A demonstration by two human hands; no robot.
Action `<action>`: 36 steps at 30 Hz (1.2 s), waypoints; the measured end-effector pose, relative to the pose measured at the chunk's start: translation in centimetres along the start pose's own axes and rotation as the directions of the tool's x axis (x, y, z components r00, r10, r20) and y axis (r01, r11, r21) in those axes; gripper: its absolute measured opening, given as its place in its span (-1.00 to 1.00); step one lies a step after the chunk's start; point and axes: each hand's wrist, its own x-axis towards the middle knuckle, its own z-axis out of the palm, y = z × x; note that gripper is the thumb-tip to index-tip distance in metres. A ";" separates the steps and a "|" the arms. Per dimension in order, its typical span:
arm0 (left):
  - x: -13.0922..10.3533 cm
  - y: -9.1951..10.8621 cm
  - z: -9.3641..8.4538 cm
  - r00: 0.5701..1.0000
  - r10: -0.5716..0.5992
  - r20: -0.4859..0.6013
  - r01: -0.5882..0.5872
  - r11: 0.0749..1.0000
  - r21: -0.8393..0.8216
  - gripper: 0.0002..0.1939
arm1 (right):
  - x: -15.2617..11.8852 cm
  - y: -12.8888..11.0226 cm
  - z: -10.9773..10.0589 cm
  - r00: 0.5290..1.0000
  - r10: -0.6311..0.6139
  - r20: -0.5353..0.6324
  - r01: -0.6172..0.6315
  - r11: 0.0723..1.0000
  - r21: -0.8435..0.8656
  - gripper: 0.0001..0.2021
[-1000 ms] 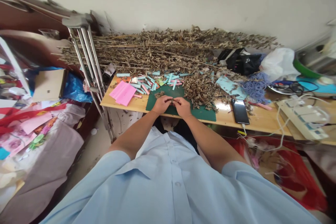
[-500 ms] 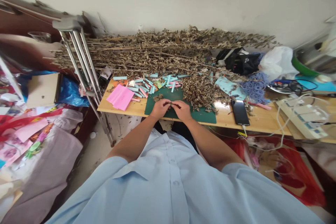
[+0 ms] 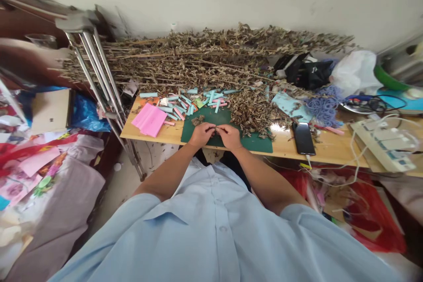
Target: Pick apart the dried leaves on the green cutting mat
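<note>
My left hand (image 3: pixel 200 135) and my right hand (image 3: pixel 230 136) meet over the near edge of a green cutting mat (image 3: pixel 257 145). The fingertips of both pinch together at one spot. Whatever lies between them is tiny and dark, too small to name. Just beyond my left hand a little clump of dried leaves (image 3: pixel 198 120) rests on the mat. A larger heap of crumbled dried leaves (image 3: pixel 249 112) spreads over the mat's right side. Behind the mat lie several small blue and pink paper rolls (image 3: pixel 211 96).
Pink paper sheets (image 3: pixel 149 120) lie left on the wooden table. Long dried stalks (image 3: pixel 185 59) fill the back along the wall. To the right are a phone (image 3: pixel 303 139) on a cable, blue string (image 3: pixel 325 108) and a power strip (image 3: pixel 383 145). Metal crutches (image 3: pixel 95 61) lean at the left.
The view has shifted slightly. Both hands stay pinched together at nearly the same place, and the fingers have moved only a little. More of the small leaf clump shows beside my left hand.
</note>
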 end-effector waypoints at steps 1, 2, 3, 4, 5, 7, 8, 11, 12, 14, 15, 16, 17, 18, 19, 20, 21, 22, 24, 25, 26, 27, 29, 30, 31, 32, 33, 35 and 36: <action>0.0 0.1 0.0 1.000 -0.016 0.001 0.016 1.000 0.005 -0.82 | 0.0 -0.1 0.0 1.000 -0.016 0.010 0.016 1.000 -0.017 -0.79; 0.0 0.2 0.0 0.999 -0.034 0.006 0.034 0.999 0.004 -0.82 | -0.1 -0.2 0.0 0.999 -0.033 0.016 0.033 0.999 -0.038 -0.80; 0.0 0.2 0.0 0.999 -0.052 0.011 0.052 0.999 -0.001 -0.83 | -0.1 -0.3 0.0 0.999 -0.048 0.015 0.049 0.997 -0.060 -0.80; 0.0 0.3 0.0 0.998 -0.067 0.017 0.067 0.998 -0.006 -0.83 | -0.2 -0.4 0.0 0.998 -0.058 0.009 0.058 0.995 -0.080 -0.81; 0.0 0.3 -0.1 0.996 -0.080 0.024 0.081 0.997 -0.013 -0.84 | -0.2 -0.4 0.1 0.998 -0.060 -0.003 0.059 0.994 -0.094 -0.82; 0.1 0.3 -0.1 0.993 -0.109 0.046 0.111 0.993 -0.032 -0.84 | -0.2 -0.4 0.2 0.999 -0.037 -0.025 0.035 0.995 -0.091 -0.85; 0.2 0.3 -0.1 0.990 -0.126 0.058 0.129 0.991 -0.047 -0.84 | -0.1 -0.4 0.3 0.999 -0.014 -0.034 0.012 0.997 -0.075 -0.85; 0.4 0.2 -0.3 0.982 -0.180 0.064 0.186 0.975 -0.121 -0.85 | 0.1 -0.1 0.2 0.992 0.110 -0.069 -0.107 0.993 0.040 -0.84; 0.4 0.1 -0.3 0.980 -0.189 0.054 0.195 0.970 -0.147 -0.85 | 0.2 -0.1 0.1 0.984 0.159 -0.083 -0.151 0.984 0.092 -0.83; 0.5 0.1 -0.3 0.981 -0.192 0.036 0.196 0.963 -0.183 -0.85 | 0.3 -0.1 0.0 0.970 0.228 -0.084 -0.210 0.961 0.182 -0.81; 0.6 0.1 -0.3 0.981 -0.190 0.035 0.193 0.962 -0.194 -0.85 | 0.3 -0.1 -0.1 0.969 0.238 -0.070 -0.219 0.953 0.211 -0.79; 0.6 0.2 -0.2 0.981 -0.188 0.039 0.192 0.961 -0.198 -0.84 | 0.2 -0.2 -0.1 0.971 0.232 -0.052 -0.215 0.950 0.227 -0.78; 0.6 0.2 -0.1 0.981 -0.190 0.042 0.194 0.961 -0.198 -0.84 | 0.2 -0.3 -0.1 0.975 0.218 -0.032 -0.205 0.951 0.233 -0.77; 0.7 0.3 -0.1 0.980 -0.193 0.046 0.198 0.960 -0.195 -0.84 | 0.2 -0.4 -0.1 0.979 0.203 -0.017 -0.193 0.953 0.231 -0.76; 0.7 0.4 0.0 0.979 -0.197 0.049 0.203 0.961 -0.190 -0.83 | 0.1 -0.4 -0.1 0.982 0.189 -0.008 -0.183 0.958 0.222 -0.75; 0.7 0.4 0.0 0.979 -0.198 0.053 0.204 0.962 -0.181 -0.83 | 0.1 -0.4 -0.1 0.984 0.176 -0.008 -0.171 0.964 0.205 -0.74; 0.7 0.4 0.0 0.979 -0.194 0.060 0.202 0.964 -0.171 -0.83 | 0.1 -0.4 0.0 0.987 0.163 -0.011 -0.159 0.971 0.181 -0.75; 0.8 0.4 0.0 0.980 -0.186 0.071 0.195 0.967 -0.163 -0.82 | 0.1 -0.3 0.0 0.989 0.149 -0.015 -0.145 0.977 0.155 -0.75; 0.8 0.1 -0.1 0.983 -0.154 0.098 0.169 0.973 -0.160 -0.79 | 0.1 -0.2 0.1 0.992 0.127 -0.028 -0.123 0.986 0.113 -0.76; 0.8 -0.1 -0.2 0.986 -0.130 0.104 0.145 0.977 -0.156 -0.78 | 0.1 -0.1 0.1 0.992 0.125 -0.038 -0.120 0.987 0.103 -0.76; 0.8 -0.3 -0.2 0.989 -0.100 0.107 0.115 0.983 -0.143 -0.76 | 0.2 -0.1 0.1 0.991 0.127 -0.045 -0.123 0.988 0.096 -0.77; 0.8 -0.5 -0.3 0.992 -0.067 0.104 0.079 0.990 -0.117 -0.74 | 0.2 -0.1 0.1 0.990 0.132 -0.050 -0.127 0.988 0.091 -0.77; 0.8 -0.8 -0.3 0.996 -0.001 0.092 0.004 0.999 -0.034 -0.71 | 0.1 -0.2 0.1 0.989 0.135 -0.053 -0.131 0.988 0.076 -0.78; 0.7 -0.9 -0.3 0.996 0.026 0.087 -0.027 1.000 0.011 -0.71 | 0.1 -0.2 0.1 0.991 0.128 -0.047 -0.125 0.990 0.068 -0.78; 0.7 -1.0 -0.3 0.995 0.049 0.083 -0.054 0.997 0.050 -0.71 | 0.0 -0.3 0.1 0.992 0.118 -0.038 -0.115 0.992 0.060 -0.79; 0.7 -1.0 -0.3 0.995 0.070 0.077 -0.076 0.994 0.084 -0.72 | 0.0 -0.3 0.1 0.994 0.104 -0.025 -0.103 0.993 0.051 -0.79; 0.7 -1.0 -0.3 0.994 0.088 0.071 -0.096 0.989 0.115 -0.73 | -0.1 -0.3 0.0 0.996 0.092 -0.015 -0.091 0.995 0.046 -0.79; 0.6 -0.9 -0.4 0.991 0.123 0.052 -0.130 0.976 0.174 -0.76 | -0.2 -0.3 0.0 0.998 0.065 0.006 -0.065 0.997 0.039 -0.80; 0.6 -0.8 -0.4 0.990 0.137 0.044 -0.143 0.970 0.197 -0.78 | -0.2 -0.4 -0.1 0.999 0.051 0.014 -0.052 0.998 0.035 -0.80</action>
